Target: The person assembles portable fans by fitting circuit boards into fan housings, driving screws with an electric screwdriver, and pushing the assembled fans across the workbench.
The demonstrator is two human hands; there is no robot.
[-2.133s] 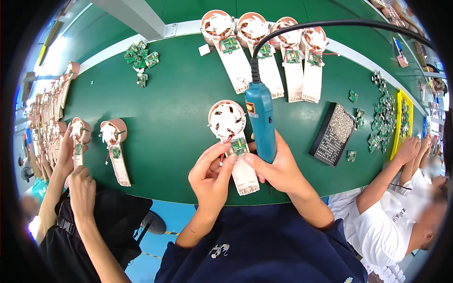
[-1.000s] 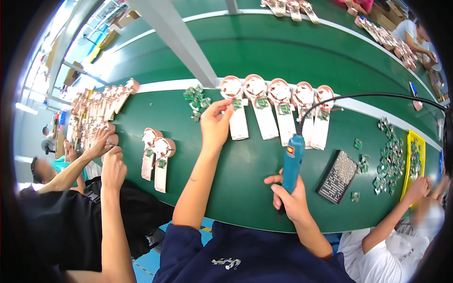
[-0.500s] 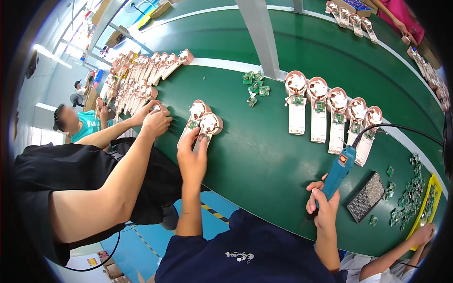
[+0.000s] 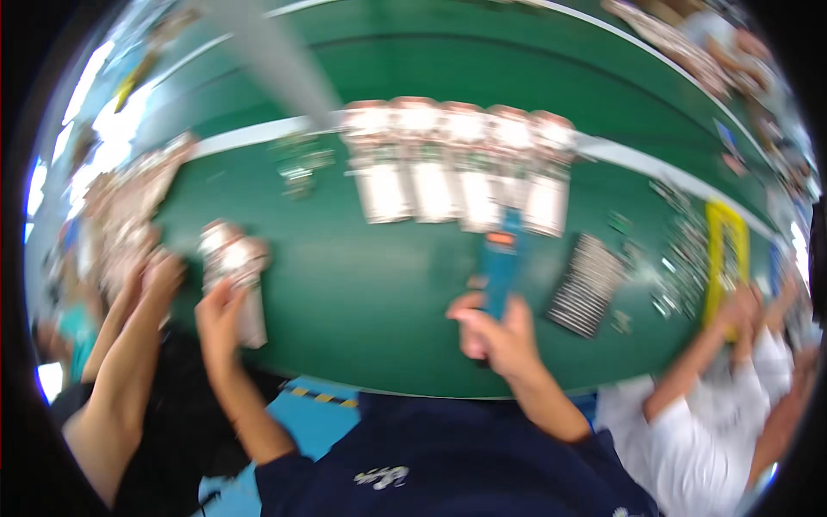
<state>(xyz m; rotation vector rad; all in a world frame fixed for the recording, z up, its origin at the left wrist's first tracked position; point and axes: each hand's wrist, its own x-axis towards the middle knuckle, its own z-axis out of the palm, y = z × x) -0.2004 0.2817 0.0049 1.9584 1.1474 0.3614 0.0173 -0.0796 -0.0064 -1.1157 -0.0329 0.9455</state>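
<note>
Head view, all blur: our left hand (image 4: pixel 220 314) grips a white unit (image 4: pixel 234 258) at the desk (image 4: pixel 362 284) edge, right hand (image 4: pixel 495 336) clutches the blue driver (image 4: pixel 502 267). Five units (image 4: pixel 461 164) lined up beyond.

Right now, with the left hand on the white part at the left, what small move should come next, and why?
Probably draw that white part to the bare green table in front of the body. The left hand grips it far out at the left edge, while the right hand holds the blue electric screwdriver upright near the middle, apart from it. The picture is blurred, so details are uncertain.
</note>
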